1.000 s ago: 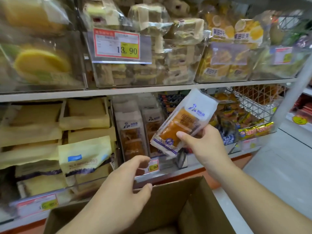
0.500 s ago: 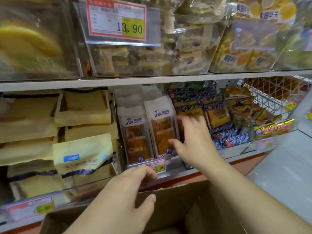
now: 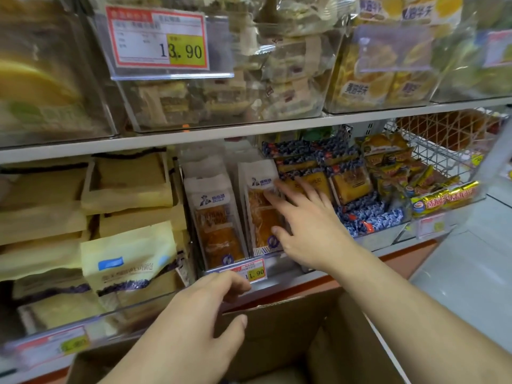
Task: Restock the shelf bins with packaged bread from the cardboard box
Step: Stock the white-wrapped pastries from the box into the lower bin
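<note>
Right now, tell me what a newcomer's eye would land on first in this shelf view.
Probably the big red and yellow price tag reading 13.90, clipped to the clear bin at the upper left. Next, the right hand spread over a white bread packet standing in the middle bin of the lower shelf. Below, the left hand hovers over the open cardboard box.

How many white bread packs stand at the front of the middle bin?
2: left pack stands free; right pack is under the right hand. More white packs behind are partly hidden.
</note>
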